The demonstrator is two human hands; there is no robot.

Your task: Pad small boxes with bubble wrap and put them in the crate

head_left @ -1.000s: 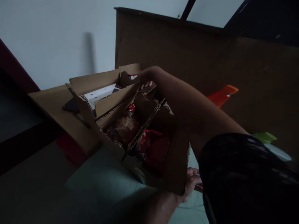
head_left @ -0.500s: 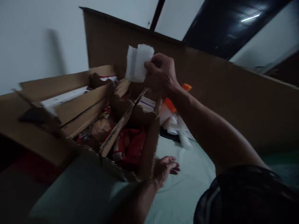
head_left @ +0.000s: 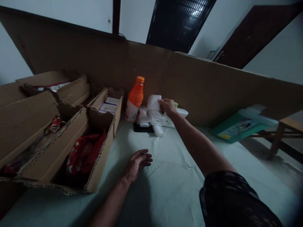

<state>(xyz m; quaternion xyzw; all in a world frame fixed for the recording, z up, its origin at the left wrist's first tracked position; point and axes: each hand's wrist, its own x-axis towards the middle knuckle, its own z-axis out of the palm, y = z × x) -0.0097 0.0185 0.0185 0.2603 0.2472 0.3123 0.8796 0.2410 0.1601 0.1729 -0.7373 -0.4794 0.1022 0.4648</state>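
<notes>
While a translucent white packet is pinched by the right hand in the head view, it is held at a heap of clear-plastic bundles on the far part of the green sheet, right of an orange-capped bottle. The left hand, fingers half-open, is left unburdened nearer, right of the divided cardboard box. The heap could be made to slide by an off-centre push; the bottle could be toppled by a leftward brush.

Plastic packets near the surface's far edge partly hide a black object; the label on the green jug is illegible.
</notes>
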